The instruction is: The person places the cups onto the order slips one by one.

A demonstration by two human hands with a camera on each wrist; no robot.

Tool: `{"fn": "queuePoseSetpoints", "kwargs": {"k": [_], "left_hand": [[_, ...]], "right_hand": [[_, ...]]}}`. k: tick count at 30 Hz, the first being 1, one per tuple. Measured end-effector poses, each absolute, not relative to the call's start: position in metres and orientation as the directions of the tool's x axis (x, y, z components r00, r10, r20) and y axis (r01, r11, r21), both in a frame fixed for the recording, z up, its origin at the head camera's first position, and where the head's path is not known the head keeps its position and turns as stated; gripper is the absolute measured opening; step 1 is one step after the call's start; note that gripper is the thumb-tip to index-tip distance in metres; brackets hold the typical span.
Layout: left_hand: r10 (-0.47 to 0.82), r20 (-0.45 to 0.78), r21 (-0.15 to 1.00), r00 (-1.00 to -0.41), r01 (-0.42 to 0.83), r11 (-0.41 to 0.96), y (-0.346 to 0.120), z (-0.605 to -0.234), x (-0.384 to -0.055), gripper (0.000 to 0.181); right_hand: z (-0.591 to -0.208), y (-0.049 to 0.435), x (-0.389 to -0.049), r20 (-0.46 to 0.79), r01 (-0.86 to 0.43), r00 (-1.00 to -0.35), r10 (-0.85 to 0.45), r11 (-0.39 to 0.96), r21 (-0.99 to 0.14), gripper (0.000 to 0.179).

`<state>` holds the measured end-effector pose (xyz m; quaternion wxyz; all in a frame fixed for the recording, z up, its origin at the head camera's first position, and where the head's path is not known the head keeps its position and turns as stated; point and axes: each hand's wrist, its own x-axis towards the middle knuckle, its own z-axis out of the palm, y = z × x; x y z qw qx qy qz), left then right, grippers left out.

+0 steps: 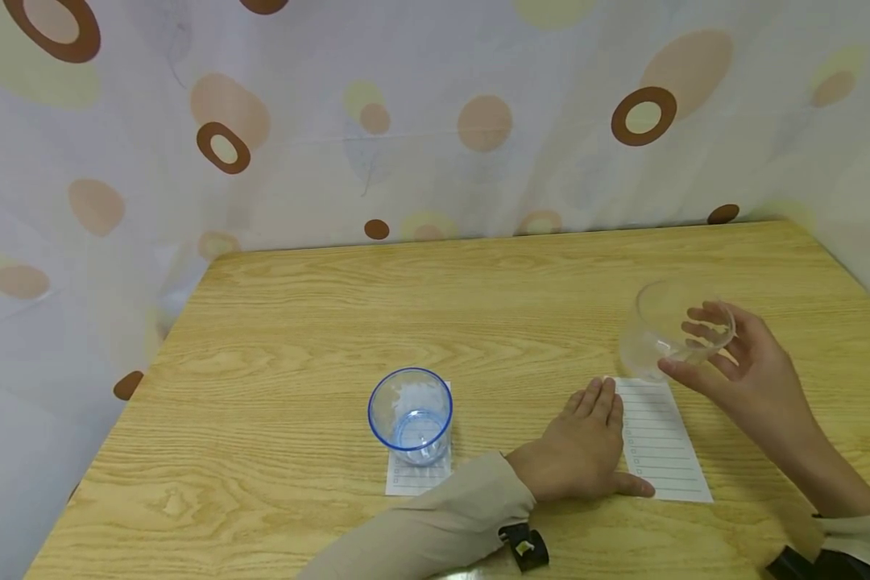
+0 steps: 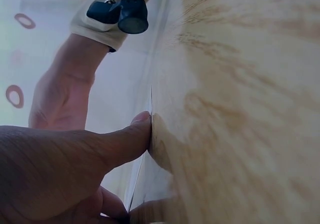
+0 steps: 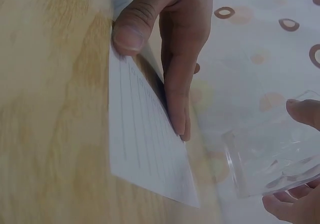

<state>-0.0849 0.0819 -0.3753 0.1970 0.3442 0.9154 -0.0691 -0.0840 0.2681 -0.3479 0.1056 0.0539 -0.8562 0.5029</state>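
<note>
A clear plastic cup point(image 1: 641, 342) is held by my right hand point(image 1: 757, 379), thumb on the near side and fingers around the far side. In the right wrist view the clear cup point(image 3: 245, 159) hangs above the table, tilted. My left hand point(image 1: 576, 447) rests on the left edge of a lined paper sheet point(image 1: 667, 451), its thumb and fingertips touching the sheet. Further left, a blue-rimmed clear cup point(image 1: 411, 415) stands upright on another lined sheet point(image 1: 406, 483), hiding much of it.
The wood-grain table point(image 1: 261, 427) reaches back to a pale curtain point(image 1: 420, 177) with brown and peach ovals. Dark camera mounts point(image 1: 524, 548) sit on both wrists over beige sleeves point(image 1: 435, 524).
</note>
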Motion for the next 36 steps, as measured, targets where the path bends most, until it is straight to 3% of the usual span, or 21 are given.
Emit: {"fn": "queuePoseSetpoints", "kwargs": {"k": [36], "left_hand": [[0.622, -0.374, 0.023, -0.688, 0.663, 0.748, 0.078, -0.373, -0.084, 0.101]], "right_hand": [[-0.375, 0.273, -0.036, 0.227, -0.206, -0.974, -0.014, 0.480, -0.853, 0.081]]}}
